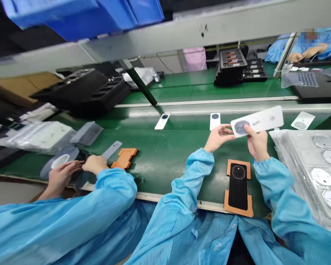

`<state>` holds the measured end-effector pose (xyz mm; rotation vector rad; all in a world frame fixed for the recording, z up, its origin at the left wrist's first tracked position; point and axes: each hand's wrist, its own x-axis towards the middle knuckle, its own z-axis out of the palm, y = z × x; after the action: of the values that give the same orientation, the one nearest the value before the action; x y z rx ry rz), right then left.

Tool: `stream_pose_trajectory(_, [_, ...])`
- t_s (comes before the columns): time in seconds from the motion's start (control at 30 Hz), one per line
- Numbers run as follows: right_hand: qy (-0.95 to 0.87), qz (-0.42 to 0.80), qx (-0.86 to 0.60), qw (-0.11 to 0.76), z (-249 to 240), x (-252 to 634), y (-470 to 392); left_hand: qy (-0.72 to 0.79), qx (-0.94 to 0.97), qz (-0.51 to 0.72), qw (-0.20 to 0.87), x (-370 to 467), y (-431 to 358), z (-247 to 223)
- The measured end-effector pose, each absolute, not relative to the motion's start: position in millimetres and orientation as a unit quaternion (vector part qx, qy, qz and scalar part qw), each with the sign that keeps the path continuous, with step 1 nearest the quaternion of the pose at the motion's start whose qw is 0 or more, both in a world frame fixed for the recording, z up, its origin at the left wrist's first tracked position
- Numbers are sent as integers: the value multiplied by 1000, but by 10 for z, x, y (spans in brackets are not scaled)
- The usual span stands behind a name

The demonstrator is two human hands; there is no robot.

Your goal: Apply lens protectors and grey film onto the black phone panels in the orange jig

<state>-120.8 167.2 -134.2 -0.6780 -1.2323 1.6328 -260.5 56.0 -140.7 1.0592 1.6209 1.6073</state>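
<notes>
Beside you on the left, a co-worker's hands (pixel 71 171) work at a tape roll (pixel 60 161). Your left hand (pixel 218 137) pinches the near end of the white phone back cover (pixel 257 120); your right hand (pixel 256 144) grips it from below, thumb pressed on the round camera ring. Below your fingers the orange jig (pixel 238 187) holds a black piece. Finished covers (pixel 215 120) lie beyond your fingertips; the tray (pixel 317 165) at right still holds more.
</notes>
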Motion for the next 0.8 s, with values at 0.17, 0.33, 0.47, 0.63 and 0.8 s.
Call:
stream_pose_trajectory(0.17, [-472, 723, -344, 368, -1407, -1199, 1739, 836, 343, 376, 205, -3340, 1083, -1481])
stream_pose_trajectory(0.33, [-510, 732, -335, 302, -1703, -469, 994, 897, 295, 282, 167, -3530, 1496, -1740])
stream_pose_trajectory(0.47, [-657, 645, -296, 255, -1340, 279, 777, 921, 260, 240, 165, -3544, 1843, -1830])
stream_pose_trajectory(0.63, [-828, 321, -359, 287, -875, 1102, 1491, 927, 211, 256, 177, -3598, 1995, -1878])
stream_pose_trajectory(0.8, [-861, 96, -410, 285, -1007, 1426, 2883, 885, 180, 368, 222, -3669, 1805, -1829])
